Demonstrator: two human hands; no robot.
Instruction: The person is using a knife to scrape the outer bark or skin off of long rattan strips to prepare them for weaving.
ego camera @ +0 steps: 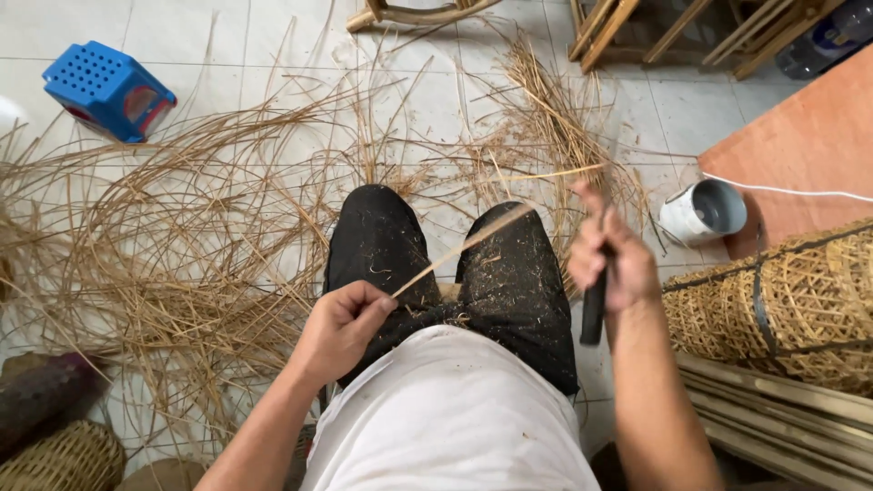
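I sit with black-trousered knees (382, 245) above a tiled floor. My left hand (341, 327) pinches the near end of a thin pale cane strip (473, 241) that runs up and to the right across my lap. My right hand (605, 255) is closed around a dark-handled knife (594, 309), whose blade points up beside the strip's far end. A second thin strip (555, 173) reaches past the right hand's fingers.
Loose dry cane shavings (182, 236) cover the floor ahead and to the left. A blue plastic stool (109, 89) lies far left. A white tin (705, 211), a woven basket (782, 300), bamboo slats (782, 418) and an orange board (809, 145) are on the right.
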